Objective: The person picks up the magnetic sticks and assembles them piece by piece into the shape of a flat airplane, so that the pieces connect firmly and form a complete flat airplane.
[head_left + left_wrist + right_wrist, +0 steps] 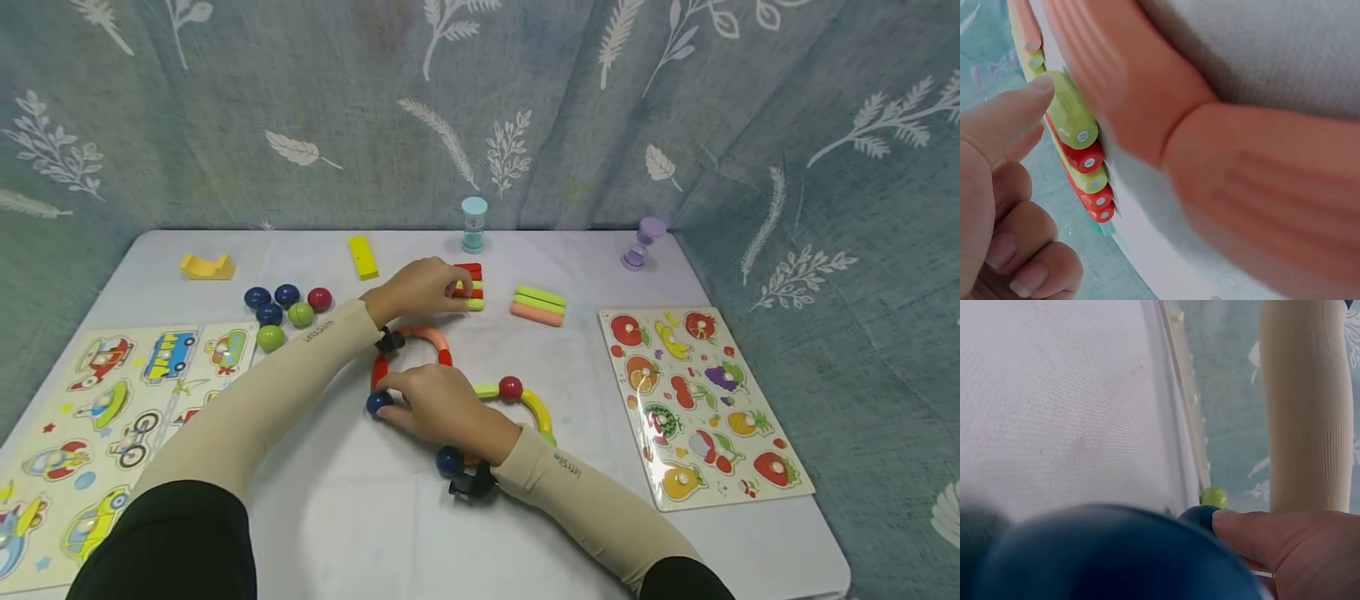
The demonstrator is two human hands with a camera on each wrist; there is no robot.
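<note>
My right hand (438,404) pinches a blue ball (378,404) between thumb and fingers at the lower end of a red curved stick (380,367). This stick joins an orange arc (426,333) and belongs to a winding line of magnetic sticks and balls. Farther along come a red ball (511,388), a yellow arc (537,408) and, near the right wrist, another blue ball (450,461). My left hand (422,289) reaches over a row of red and green straight sticks (468,270). In the left wrist view its thumb tip overlaps the nearest green stick (1071,115).
Loose blue, green and red balls (320,299) cluster at left beside a vehicle puzzle board (56,408). A fruit puzzle board (630,400) lies at right. Green and orange sticks (538,304), a yellow block (363,257), a curved block (207,267) and two sand timers (473,225) stand farther back.
</note>
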